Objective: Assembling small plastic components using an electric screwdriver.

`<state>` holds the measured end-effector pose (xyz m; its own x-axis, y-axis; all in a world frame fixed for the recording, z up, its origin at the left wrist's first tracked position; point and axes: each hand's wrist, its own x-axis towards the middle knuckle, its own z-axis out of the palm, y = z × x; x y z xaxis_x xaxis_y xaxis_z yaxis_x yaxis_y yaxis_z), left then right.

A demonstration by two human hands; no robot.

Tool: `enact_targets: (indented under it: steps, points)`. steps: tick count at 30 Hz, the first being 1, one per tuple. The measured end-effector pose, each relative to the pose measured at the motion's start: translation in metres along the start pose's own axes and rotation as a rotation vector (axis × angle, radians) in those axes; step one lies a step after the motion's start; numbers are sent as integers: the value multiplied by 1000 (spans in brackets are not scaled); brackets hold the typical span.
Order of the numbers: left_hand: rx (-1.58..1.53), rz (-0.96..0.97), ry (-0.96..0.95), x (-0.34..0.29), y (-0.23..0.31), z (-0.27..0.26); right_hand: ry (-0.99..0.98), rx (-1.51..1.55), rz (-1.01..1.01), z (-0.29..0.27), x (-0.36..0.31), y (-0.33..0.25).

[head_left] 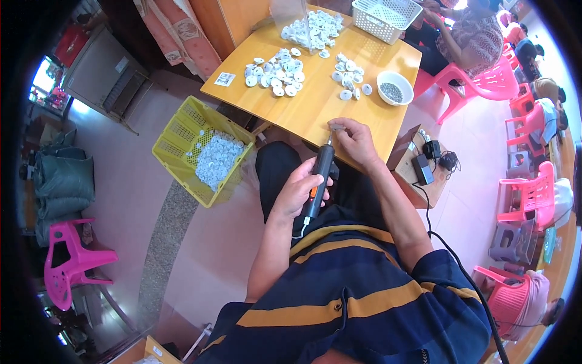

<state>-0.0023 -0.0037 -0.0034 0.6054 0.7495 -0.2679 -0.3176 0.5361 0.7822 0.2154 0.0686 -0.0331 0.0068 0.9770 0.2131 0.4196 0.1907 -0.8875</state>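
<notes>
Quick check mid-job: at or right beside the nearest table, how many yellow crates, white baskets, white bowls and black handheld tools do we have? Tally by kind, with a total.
Yellow crate: 1
White basket: 1
White bowl: 1
Black handheld tool, in the left hand: 1
Total: 4

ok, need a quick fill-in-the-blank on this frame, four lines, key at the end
1. The left hand grips a handheld tool whose body is mostly ____.
2. The right hand is nearer the tool's tip than the ____ hand is.
3. On the wooden table, the white bowl stands to the ____ of the loose white pieces, as the camera sees it.
4. The crate holding a heap of small pieces is ____ in colour.

Missing words: black; left; right; yellow.
</notes>
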Motion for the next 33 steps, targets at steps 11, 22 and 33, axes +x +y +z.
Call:
enact_targets:
  steps: [11, 22, 33]
  points:
    - [31, -7, 39, 0, -2, 2, -15, -11, 11, 1, -2, 0]
    - [94, -15, 68, -1, 1, 5, -16, -25, -6, -1, -2, -4]
    - [142, -5, 78, 1, -3, 4, -21, -36, -19, 0, -2, -2]
